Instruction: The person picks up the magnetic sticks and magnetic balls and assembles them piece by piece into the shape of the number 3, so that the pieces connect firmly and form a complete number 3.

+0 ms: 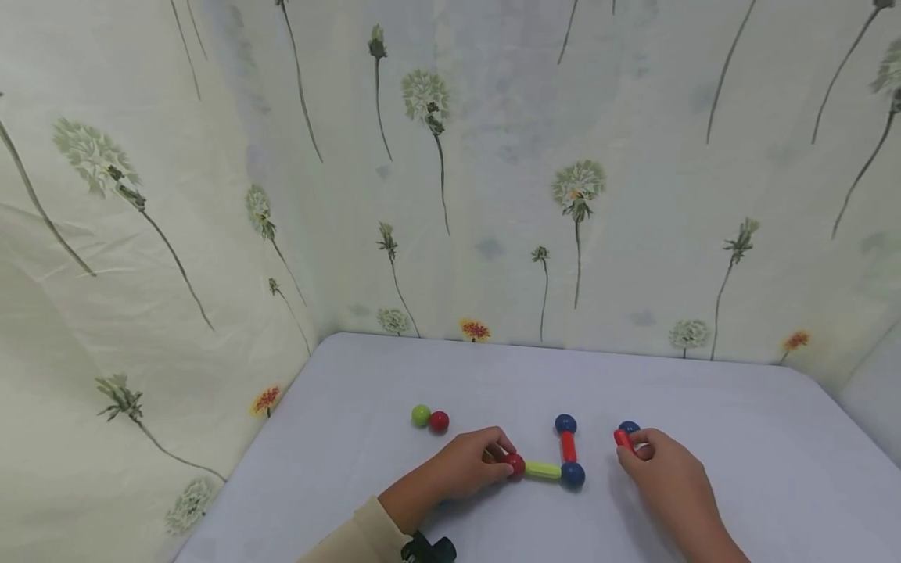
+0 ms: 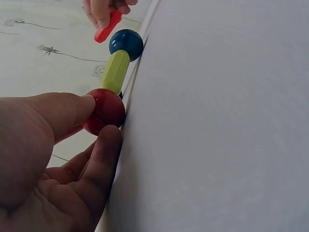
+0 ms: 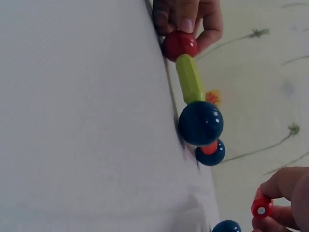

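My left hand [image 1: 461,467] pinches a red ball [image 1: 517,467] between thumb and fingers. That ball joins a yellow-green rod [image 1: 543,470], whose other end meets a blue ball [image 1: 573,475]. From there a red rod [image 1: 568,448] runs back to a second blue ball [image 1: 565,423], forming an L on the table. To the right, my right hand [image 1: 673,481] holds a loose red rod [image 1: 622,439] above the table; its end shows a pale round spot in the right wrist view. Another blue ball [image 1: 629,426] lies just beyond that hand, partly hidden by it.
A green ball [image 1: 421,415] and a red ball [image 1: 439,422] sit side by side at the back left of the white table [image 1: 366,375]. A flower-printed cloth [image 1: 493,195] hangs behind. Black gear [image 1: 428,549] is on the left wrist.
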Available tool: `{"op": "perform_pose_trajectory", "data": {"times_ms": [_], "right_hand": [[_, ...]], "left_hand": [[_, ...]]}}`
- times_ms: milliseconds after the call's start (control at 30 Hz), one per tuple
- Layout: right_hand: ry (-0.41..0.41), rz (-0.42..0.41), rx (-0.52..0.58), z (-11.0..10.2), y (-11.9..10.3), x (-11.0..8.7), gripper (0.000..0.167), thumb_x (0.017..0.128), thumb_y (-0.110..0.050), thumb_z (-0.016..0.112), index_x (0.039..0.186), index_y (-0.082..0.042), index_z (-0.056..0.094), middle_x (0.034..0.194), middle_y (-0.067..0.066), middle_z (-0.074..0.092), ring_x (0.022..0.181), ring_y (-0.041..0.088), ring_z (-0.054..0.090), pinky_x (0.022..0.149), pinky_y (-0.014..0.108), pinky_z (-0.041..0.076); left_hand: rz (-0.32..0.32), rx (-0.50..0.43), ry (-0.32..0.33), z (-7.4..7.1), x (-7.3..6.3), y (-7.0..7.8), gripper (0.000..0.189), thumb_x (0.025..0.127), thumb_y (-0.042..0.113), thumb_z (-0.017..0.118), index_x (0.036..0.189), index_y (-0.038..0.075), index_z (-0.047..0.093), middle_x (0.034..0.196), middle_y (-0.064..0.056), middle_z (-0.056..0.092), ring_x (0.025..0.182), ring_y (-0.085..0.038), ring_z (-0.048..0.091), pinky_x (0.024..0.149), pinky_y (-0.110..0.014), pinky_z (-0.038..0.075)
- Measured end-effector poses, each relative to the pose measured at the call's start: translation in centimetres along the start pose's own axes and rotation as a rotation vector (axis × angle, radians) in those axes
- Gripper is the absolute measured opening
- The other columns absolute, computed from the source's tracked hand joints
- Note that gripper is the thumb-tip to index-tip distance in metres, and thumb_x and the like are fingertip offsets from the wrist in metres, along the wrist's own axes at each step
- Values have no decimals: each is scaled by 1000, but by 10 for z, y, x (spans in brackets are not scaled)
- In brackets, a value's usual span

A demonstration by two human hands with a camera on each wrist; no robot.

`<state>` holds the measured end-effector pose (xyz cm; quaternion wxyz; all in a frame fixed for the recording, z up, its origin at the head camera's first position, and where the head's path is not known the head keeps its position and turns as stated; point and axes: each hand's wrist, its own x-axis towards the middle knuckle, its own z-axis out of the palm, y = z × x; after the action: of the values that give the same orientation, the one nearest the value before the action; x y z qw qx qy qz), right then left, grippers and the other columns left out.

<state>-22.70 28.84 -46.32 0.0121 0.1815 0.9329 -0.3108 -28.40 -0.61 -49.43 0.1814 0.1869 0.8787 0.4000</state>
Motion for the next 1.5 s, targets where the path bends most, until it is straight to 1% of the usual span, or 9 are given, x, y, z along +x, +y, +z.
{"op": "perform_pose_trajectory", "data": {"times_ms": [167, 400, 633, 700, 833, 967, 1167, 1367, 1500], "right_hand": [[56, -7, 68, 6, -11, 7, 45, 98, -31, 68, 130, 0, 62, 101, 14, 69, 81, 24, 58, 61, 31, 46], [116, 19, 114, 22, -27, 19, 45, 101, -32, 65, 132, -1, 64, 105, 17, 67, 83, 26, 58, 59, 30, 46], [157, -15, 180, 35, -46, 31, 43, 102, -30, 60, 134, -1, 64, 113, 21, 68, 90, 30, 60, 61, 30, 48], [164, -18, 195, 37, -50, 34, 43, 103, -30, 60, 134, -1, 64, 117, 22, 68, 95, 33, 61, 65, 32, 51], [159, -9, 231, 42, -57, 40, 45, 104, -31, 58, 137, -1, 63, 125, 25, 66, 108, 39, 60, 78, 42, 56], [165, 10, 254, 47, -59, 42, 47, 104, -30, 56, 139, 0, 62, 129, 26, 65, 117, 43, 58, 86, 50, 55], [156, 41, 299, 54, -56, 46, 49, 105, -31, 55, 141, 1, 60, 135, 27, 63, 121, 44, 57, 90, 50, 56], [146, 46, 346, 60, -59, 55, 48, 106, -30, 57, 143, 1, 59, 140, 28, 60, 128, 45, 54, 102, 56, 53], [150, 37, 340, 65, -61, 58, 48, 106, -29, 57, 143, 0, 59, 140, 27, 61, 129, 45, 53, 103, 56, 52]], "left_hand": [[4, 1, 3, 0, 0, -2, 18, 95, 24, 78, 105, 33, 66, 100, 15, 69, 89, -5, 62, 86, -32, 56], [26, 9, -9, 1, 3, -3, 18, 96, 22, 78, 104, 33, 66, 99, 15, 69, 87, -4, 62, 84, -30, 56], [34, 20, 6, -4, 2, -4, 19, 95, 22, 78, 106, 32, 66, 100, 14, 69, 89, -4, 62, 85, -31, 56], [42, 26, 9, -5, 2, -5, 19, 95, 23, 79, 106, 32, 66, 101, 15, 69, 89, -4, 62, 85, -31, 56], [41, 27, 11, -6, 4, -5, 19, 95, 22, 79, 106, 32, 66, 100, 14, 69, 88, -4, 62, 85, -32, 55], [27, 6, -4, -2, 3, -6, 19, 95, 20, 78, 104, 32, 66, 99, 14, 69, 87, -5, 62, 84, -31, 56], [14, -1, -11, 7, 0, -8, 18, 95, 22, 79, 104, 33, 66, 98, 15, 69, 87, -5, 62, 85, -32, 56], [18, 19, -1, 4, 2, -7, 19, 95, 23, 79, 106, 33, 66, 100, 15, 69, 88, -5, 62, 86, -32, 56], [29, 34, 8, 3, 4, -7, 19, 95, 24, 78, 106, 33, 66, 100, 15, 69, 88, -4, 62, 85, -32, 56]]}}
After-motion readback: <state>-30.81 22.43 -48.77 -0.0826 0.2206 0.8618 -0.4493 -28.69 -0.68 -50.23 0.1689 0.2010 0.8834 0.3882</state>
